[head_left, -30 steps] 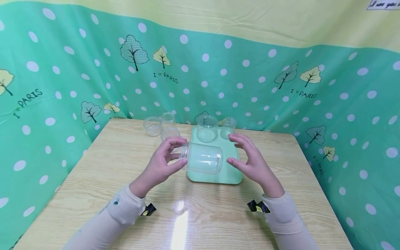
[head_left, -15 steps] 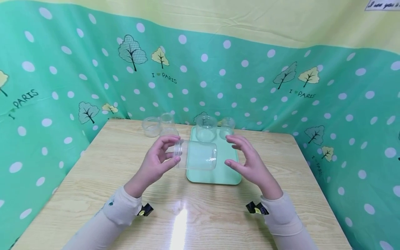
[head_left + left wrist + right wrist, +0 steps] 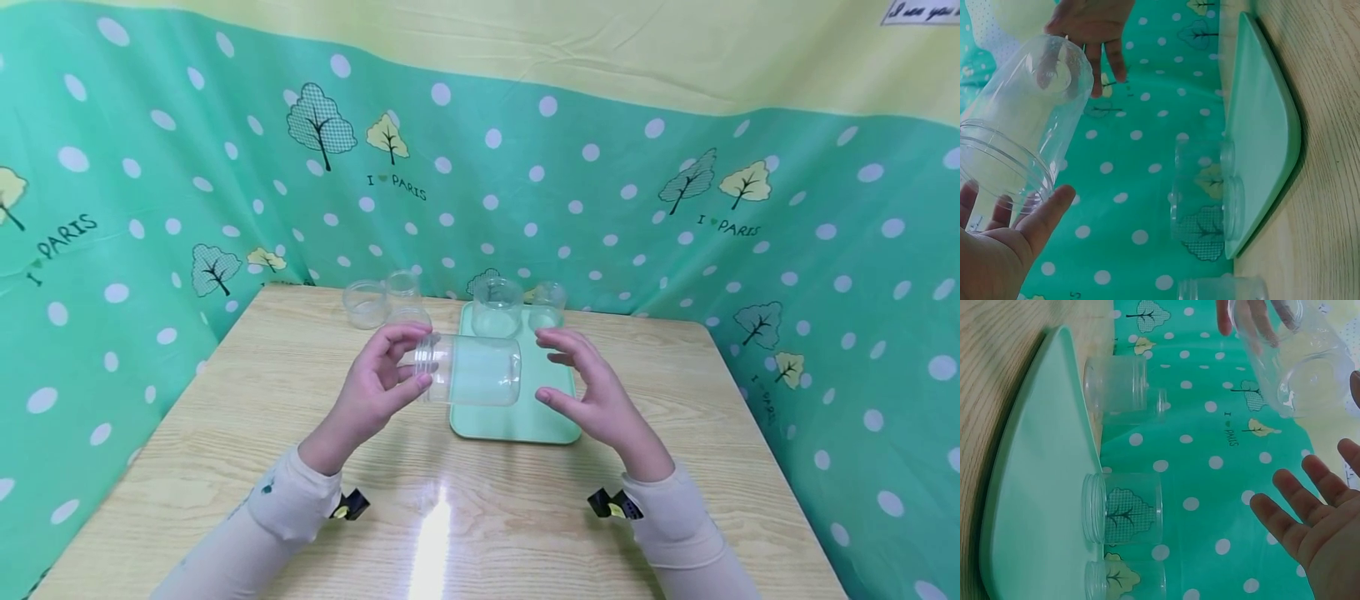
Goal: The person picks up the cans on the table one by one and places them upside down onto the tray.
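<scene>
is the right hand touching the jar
No, the head view shows a gap between the right hand and the jar, whose threaded end the left hand holds.

Site presents as a screened tabletop booth, building type not determinable, evidenced by a wood-grain table (image 3: 525, 525) at six o'clock and polka-dot, tree-printed fabric (image 3: 517, 150) hanging at nine, twelve and three o'clock.

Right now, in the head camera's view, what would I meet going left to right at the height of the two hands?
Dotted green curtain → wooden table → left hand → clear jar on its side in that hand → right hand → table again → curtain again.
</scene>
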The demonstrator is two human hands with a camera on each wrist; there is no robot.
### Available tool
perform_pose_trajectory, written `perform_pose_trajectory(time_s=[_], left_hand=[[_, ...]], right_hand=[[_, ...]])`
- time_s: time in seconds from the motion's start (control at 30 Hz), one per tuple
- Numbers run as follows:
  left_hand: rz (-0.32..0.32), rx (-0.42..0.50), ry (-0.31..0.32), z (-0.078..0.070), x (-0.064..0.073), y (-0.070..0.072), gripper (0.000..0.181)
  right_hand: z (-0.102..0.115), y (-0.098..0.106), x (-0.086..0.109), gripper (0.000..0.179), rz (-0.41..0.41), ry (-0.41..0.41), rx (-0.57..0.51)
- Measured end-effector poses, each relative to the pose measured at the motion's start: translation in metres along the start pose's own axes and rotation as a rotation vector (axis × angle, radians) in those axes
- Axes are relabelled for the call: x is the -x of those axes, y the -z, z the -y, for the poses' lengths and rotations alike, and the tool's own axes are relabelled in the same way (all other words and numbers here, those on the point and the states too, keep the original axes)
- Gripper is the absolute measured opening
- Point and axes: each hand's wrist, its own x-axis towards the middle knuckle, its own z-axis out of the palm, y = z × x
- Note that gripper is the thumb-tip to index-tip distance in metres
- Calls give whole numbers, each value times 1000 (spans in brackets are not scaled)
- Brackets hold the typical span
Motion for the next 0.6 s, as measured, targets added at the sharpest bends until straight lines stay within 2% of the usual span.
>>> perform_pose_trajectory(time_s=[0.33,0.6], left_hand=[[14,28,15,3,2,-4,50],[11,9,8,7,3,-9,51]], right_hand=[[3,-4,-1,73,23,-21,-127],[-28,-12,6,87,58,-23,-231]])
